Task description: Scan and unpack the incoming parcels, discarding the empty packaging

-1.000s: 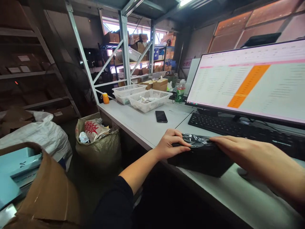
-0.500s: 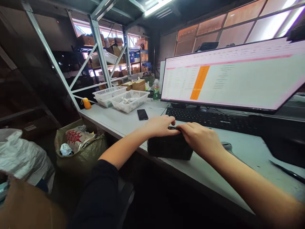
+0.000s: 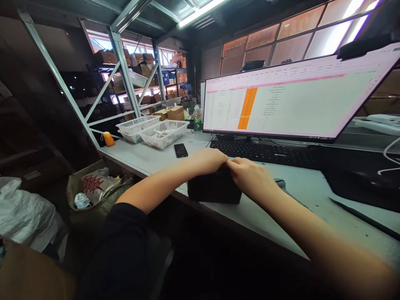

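A black box (image 3: 215,188) with plain dark sides stands at the near edge of the desk. Over its top, my left hand (image 3: 212,160) reaches in from the left with its fingers curled. My right hand (image 3: 250,173) comes from the other side, and the fingertips of both hands meet above the box. Each hand is closed in a pinch. Whatever lies between the fingers is hidden, and so is most of the box's top.
Behind the box lie a keyboard (image 3: 259,152) and a wide monitor (image 3: 281,104). To the left are a phone (image 3: 180,150), white baskets (image 3: 164,139) and an orange bottle (image 3: 108,139). A black pen-like object (image 3: 359,214) rests at right. A filled sack (image 3: 93,187) stands below the desk.
My view has shifted a little to the right. My fingertips have drawn together over the box, and the small dark thing that showed between them is now hidden.
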Tool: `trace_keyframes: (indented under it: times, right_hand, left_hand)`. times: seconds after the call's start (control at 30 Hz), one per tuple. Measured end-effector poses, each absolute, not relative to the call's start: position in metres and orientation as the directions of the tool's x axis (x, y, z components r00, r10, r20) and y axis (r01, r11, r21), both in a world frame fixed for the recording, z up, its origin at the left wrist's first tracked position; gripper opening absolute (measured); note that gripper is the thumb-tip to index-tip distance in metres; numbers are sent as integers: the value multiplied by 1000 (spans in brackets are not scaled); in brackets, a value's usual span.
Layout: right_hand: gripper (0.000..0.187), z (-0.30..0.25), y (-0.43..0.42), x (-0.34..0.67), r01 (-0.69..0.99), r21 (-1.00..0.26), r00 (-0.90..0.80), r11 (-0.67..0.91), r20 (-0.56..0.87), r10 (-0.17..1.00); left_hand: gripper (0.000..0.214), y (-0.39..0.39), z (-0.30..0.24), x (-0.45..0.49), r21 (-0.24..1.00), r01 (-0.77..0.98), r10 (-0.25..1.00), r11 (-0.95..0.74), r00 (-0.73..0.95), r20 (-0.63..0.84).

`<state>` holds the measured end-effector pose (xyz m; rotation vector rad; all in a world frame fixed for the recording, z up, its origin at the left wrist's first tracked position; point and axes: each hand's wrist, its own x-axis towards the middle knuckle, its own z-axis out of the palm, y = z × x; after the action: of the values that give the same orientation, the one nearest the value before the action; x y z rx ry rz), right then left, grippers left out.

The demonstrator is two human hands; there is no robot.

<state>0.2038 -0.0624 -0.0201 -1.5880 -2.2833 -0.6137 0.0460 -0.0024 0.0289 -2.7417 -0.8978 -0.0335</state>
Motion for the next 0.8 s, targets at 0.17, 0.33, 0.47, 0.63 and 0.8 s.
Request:
trace_keyframes:
  times: [0.17, 0.33, 0.47, 0.63, 0.8]
  right_hand:
    - [18, -22, -68, 197, 964, 89, -264, 252, 467, 844]
    - [27, -30, -68, 198, 968, -10, -212, 250, 503, 838]
    - [18, -27, -71, 200, 971, -9, -207, 238, 458, 864]
    - [9, -37, -76, 202, 933, -1, -312, 359, 489, 815]
    - [13, -62, -88, 207, 838, 317, -523, 444, 701, 486]
  left_hand:
    - [24, -6, 17, 44, -267, 620, 596, -738, 784, 173]
    - [19, -1, 18, 42, -264, 608, 581, -749, 794, 180]
    - [23, 9, 18, 41, -242, 604, 577, -759, 797, 180]
    - [27, 19, 22, 41, -182, 622, 603, -762, 783, 154]
    - [27, 11, 34, 39, -107, 600, 593, -793, 800, 89]
